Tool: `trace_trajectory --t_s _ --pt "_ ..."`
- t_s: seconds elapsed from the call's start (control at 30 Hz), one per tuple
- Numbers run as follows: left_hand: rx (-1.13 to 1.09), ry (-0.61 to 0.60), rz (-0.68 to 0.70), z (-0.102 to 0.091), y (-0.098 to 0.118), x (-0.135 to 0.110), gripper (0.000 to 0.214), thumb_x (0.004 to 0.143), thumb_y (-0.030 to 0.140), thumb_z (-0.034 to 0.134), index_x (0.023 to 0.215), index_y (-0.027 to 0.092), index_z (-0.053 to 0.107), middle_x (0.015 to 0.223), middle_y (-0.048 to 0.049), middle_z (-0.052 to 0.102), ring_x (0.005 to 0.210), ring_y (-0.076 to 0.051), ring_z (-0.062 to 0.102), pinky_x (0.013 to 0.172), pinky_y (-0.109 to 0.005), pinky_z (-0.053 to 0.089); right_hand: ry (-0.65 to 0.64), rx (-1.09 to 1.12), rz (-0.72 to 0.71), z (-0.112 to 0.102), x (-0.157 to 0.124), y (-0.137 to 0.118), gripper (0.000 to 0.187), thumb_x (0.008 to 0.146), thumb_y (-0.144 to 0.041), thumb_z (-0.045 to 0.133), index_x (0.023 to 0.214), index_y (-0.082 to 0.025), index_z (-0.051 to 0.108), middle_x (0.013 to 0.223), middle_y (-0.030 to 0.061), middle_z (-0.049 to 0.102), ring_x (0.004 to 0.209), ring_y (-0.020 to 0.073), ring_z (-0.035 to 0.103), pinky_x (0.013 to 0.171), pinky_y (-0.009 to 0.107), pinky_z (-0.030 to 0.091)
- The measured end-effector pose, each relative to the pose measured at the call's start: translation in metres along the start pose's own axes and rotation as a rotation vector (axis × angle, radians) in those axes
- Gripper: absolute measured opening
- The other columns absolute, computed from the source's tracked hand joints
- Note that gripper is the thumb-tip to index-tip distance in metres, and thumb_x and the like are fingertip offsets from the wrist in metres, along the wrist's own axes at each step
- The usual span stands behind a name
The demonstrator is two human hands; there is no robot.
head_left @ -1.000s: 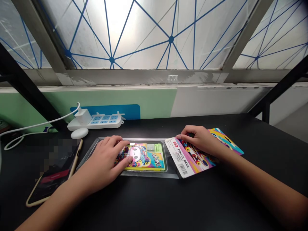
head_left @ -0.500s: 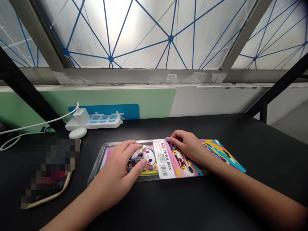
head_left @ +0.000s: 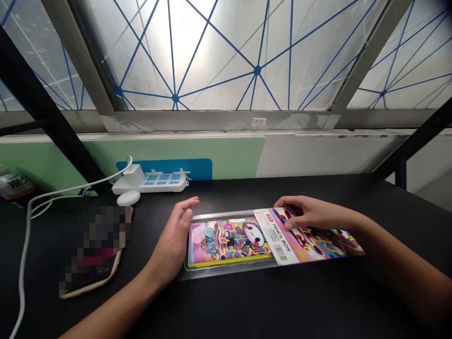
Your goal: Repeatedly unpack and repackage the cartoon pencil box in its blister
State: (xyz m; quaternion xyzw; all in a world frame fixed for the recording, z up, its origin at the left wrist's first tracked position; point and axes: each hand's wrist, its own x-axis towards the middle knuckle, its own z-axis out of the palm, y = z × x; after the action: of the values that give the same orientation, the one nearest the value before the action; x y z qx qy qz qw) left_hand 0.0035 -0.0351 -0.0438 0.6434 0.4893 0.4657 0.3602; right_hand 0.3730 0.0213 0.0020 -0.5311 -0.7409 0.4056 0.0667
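Observation:
A pencil box (head_left: 226, 242) with a bright cartoon print and yellow edge lies flat in a clear plastic tray (head_left: 233, 271) on the black table. A colourful cardboard sleeve (head_left: 307, 249), with a white label strip reading "PENCIL BOX", covers the package's right part. At the tray's left end is my left hand (head_left: 173, 245), its fingers stretched out and nothing gripped; whether its palm touches the tray I cannot tell. My right hand (head_left: 312, 214) grips the sleeve at its far edge, thumb on top and other fingers partly hidden behind.
To the left lies a phone (head_left: 95, 254), its screen blurred out. Behind it are a white round object (head_left: 128, 198) and a white power strip (head_left: 162, 181) with a plugged-in charger. A white cable (head_left: 24, 254) runs down the left side. A labelled container (head_left: 16, 183) stands far left.
My left hand has moved off the top of the package to its left end. The package has shifted right, and my right hand has moved right with its thumb now on the sleeve.

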Motion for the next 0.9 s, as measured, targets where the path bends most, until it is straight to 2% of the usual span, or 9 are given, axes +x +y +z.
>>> trace_trajectory --t_s 0.17,0.3,0.47,0.57,0.63,0.73,0.83,0.9 --pt "0.034 -0.04 0.052 0.007 -0.002 -0.008 0.045 0.104 0.054 0.025 0.138 0.031 0.044 0.16 -0.0054 0.033 0.147 -0.027 0.029 0.111 -0.051 0.039 0.117 -0.091 -0.02 0.02 0.008 -0.025 0.061 0.071 -0.058 0.077 0.121 -0.026 0.062 0.121 0.0056 0.067 0.107 0.0287 0.063 0.089 0.035 0.049" --pt "0.023 -0.07 0.067 0.004 -0.001 -0.01 0.045 0.103 0.056 0.026 0.137 0.034 0.043 0.162 -0.0038 0.028 0.146 -0.027 0.032 0.106 -0.049 0.044 0.173 -0.274 -0.096 0.051 0.027 -0.069 0.061 0.074 -0.064 0.072 0.12 -0.024 0.063 0.125 0.0095 0.064 0.113 0.0328 0.058 0.097 0.044 0.042" --pt "0.091 -0.061 0.066 -0.001 0.001 -0.007 0.048 0.103 0.057 0.024 0.14 0.033 0.042 0.16 -0.0049 0.033 0.144 -0.029 0.036 0.112 -0.053 0.037 0.106 -0.409 -0.318 0.092 0.061 -0.129 0.057 0.085 -0.066 0.061 0.118 -0.019 0.063 0.117 0.0143 0.066 0.109 0.0336 0.058 0.095 0.049 0.04" --pt "0.17 -0.045 0.007 -0.007 0.002 -0.002 0.05 0.103 0.056 0.025 0.141 0.03 0.042 0.153 -0.0094 0.043 0.139 -0.03 0.043 0.109 -0.054 0.041 0.139 -0.491 -0.377 0.103 0.071 -0.145 0.056 0.087 -0.065 0.057 0.116 -0.017 0.063 0.116 0.0159 0.066 0.107 0.0343 0.06 0.094 0.051 0.04" --pt "0.259 -0.067 -0.002 -0.011 0.003 0.001 0.051 0.102 0.055 0.029 0.141 0.026 0.043 0.149 -0.0119 0.047 0.139 -0.031 0.043 0.109 -0.054 0.04 0.217 -0.553 -0.402 0.102 0.068 -0.143 0.055 0.088 -0.065 0.058 0.115 -0.017 0.063 0.115 0.016 0.067 0.107 0.0347 0.06 0.097 0.053 0.037" --pt "0.435 -0.149 0.042 -0.013 0.004 0.003 0.052 0.099 0.055 0.041 0.14 0.023 0.047 0.145 -0.0125 0.051 0.138 -0.031 0.043 0.111 -0.053 0.037 0.265 -0.553 -0.394 0.088 0.052 -0.118 0.052 0.091 -0.062 0.055 0.117 -0.019 0.063 0.115 0.0136 0.068 0.108 0.0329 0.061 0.101 0.054 0.034" --pt "0.554 -0.19 0.081 -0.013 0.006 0.002 0.047 0.097 0.053 0.048 0.133 0.024 0.054 0.129 -0.011 0.062 0.122 -0.031 0.056 0.1 -0.049 0.047 0.264 -0.461 -0.26 0.064 0.028 -0.081 0.049 0.091 -0.063 0.053 0.116 -0.022 0.063 0.117 0.0101 0.069 0.108 0.0311 0.061 0.099 0.048 0.038" --pt "0.603 -0.178 0.139 -0.012 0.008 0.001 0.041 0.095 0.048 0.053 0.128 0.024 0.057 0.119 -0.0092 0.066 0.111 -0.029 0.061 0.092 -0.046 0.051 0.235 -0.381 -0.158 0.048 0.015 -0.06 0.049 0.088 -0.065 0.055 0.113 -0.024 0.064 0.114 0.0089 0.069 0.101 0.0292 0.063 0.086 0.041 0.045"
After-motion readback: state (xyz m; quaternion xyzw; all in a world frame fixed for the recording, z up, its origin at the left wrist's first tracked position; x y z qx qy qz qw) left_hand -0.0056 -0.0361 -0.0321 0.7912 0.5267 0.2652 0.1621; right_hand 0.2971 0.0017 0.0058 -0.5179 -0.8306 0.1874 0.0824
